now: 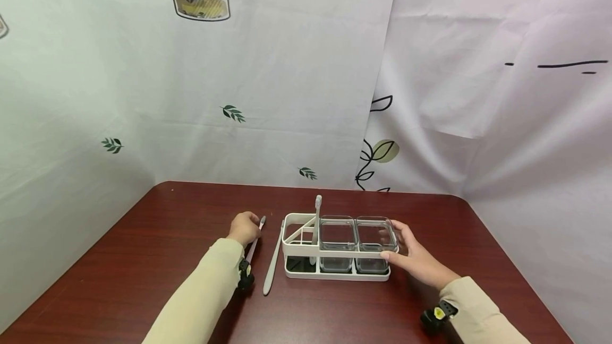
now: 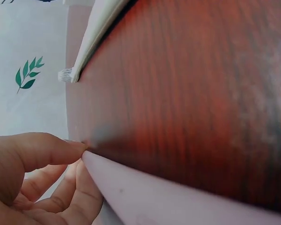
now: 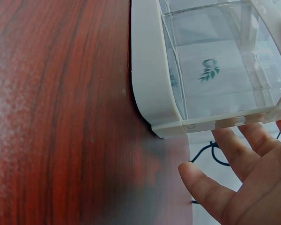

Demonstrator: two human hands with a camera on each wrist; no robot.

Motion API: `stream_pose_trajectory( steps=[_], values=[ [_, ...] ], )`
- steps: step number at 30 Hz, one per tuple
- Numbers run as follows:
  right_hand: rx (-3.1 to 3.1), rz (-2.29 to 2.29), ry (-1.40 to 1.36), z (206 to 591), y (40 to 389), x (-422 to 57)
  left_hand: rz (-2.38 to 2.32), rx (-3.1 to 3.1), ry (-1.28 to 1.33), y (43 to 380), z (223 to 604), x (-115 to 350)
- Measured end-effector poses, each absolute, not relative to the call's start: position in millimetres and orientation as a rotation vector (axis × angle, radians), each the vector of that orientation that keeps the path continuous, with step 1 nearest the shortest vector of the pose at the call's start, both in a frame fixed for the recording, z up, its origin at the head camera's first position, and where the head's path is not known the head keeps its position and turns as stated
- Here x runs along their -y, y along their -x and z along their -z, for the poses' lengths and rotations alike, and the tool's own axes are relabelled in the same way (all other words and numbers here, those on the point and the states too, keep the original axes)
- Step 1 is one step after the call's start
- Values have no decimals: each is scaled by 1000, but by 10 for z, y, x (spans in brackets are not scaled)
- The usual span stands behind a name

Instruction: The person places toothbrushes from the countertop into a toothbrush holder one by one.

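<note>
My left hand (image 1: pixel 245 228) pinches a pale pink toothbrush (image 1: pixel 252 251) below its bristles; the brush lies at a slant over the tabletop. In the left wrist view thumb and fingers meet at the narrow part of its pink handle (image 2: pixel 145 197). Between that hand and the white toothbrush holder (image 1: pixel 337 276) lies a white toothbrush (image 1: pixel 271 269). Another white toothbrush (image 1: pixel 318 211) stands upright in the holder. My right hand (image 1: pixel 418 261) grips the holder's right end, thumb over the front rail and fingers around the side. Two clear cups (image 1: pixel 337 233) sit in the holder.
The dark red wooden table (image 1: pixel 143 269) has rounded far corners. Behind and beside it hangs a white curtain (image 1: pixel 287 68) with printed leaves. A slanted divider (image 1: pixel 301 230) crosses the holder's left compartment.
</note>
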State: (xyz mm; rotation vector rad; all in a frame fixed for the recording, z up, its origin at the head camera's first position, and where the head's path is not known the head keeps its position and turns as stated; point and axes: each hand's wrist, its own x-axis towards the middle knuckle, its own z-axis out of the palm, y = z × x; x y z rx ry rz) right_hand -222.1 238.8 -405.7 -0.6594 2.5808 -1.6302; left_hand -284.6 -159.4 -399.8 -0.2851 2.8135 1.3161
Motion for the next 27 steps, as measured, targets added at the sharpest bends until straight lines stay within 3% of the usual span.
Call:
stream_pose_trajectory(
  steps=[27],
  values=[
    [-2565,1639,651,4080,2231,-2395,-1780,-2608,353,2871,3688,1627]
  ],
)
